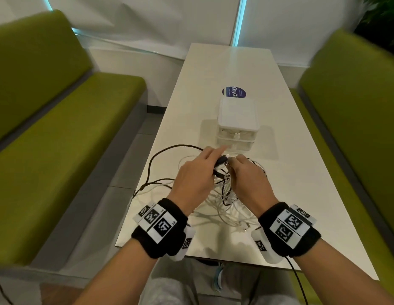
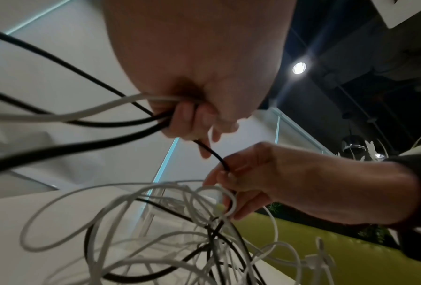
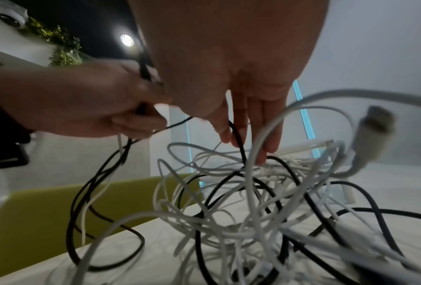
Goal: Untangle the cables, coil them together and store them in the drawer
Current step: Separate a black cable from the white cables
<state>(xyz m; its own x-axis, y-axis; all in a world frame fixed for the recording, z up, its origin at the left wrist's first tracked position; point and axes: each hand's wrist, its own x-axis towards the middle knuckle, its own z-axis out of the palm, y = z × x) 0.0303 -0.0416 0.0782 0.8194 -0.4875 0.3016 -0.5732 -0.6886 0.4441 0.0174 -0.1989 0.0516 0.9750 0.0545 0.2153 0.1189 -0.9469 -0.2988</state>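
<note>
A person's 2 hands work over a tangle of cables point(image 1: 222, 201) on the near half of a white worktop point(image 1: 286, 194), with green benches on either side. Nearest the camera, loose white loops and 1 white plug point(image 3: 375, 123) spill toward the worktop's front edge. Above them the left hand point(image 1: 196, 172) has its grip curled round a bundle of black and white strands, which the left wrist view shows fanning out of the fist. The right hand point(image 1: 249, 177) pinches a black cable point(image 2: 211, 152) that runs taut between the 2 hands, its remaining fingers point(image 3: 265, 142) dipping into the knot; its grip is narrow and holding that strand.

The tangle has no single heading: it lies as a rough mound, slightly longer from the near edge toward the far end, with 1 black loop point(image 1: 161, 155) swinging out to the left. The held black strand runs roughly left to right between the hands.

Untangling looks barely begun. The step would likely go best by following 1 cable from its plug, feeding the free end back through each loop rather than pulling, since tugging would probably tighten the knot.

Just beyond the hands stands a small white drawer unit point(image 1: 235, 126), apparently closed, and behind it a round dark sticker point(image 1: 233, 93).
</note>
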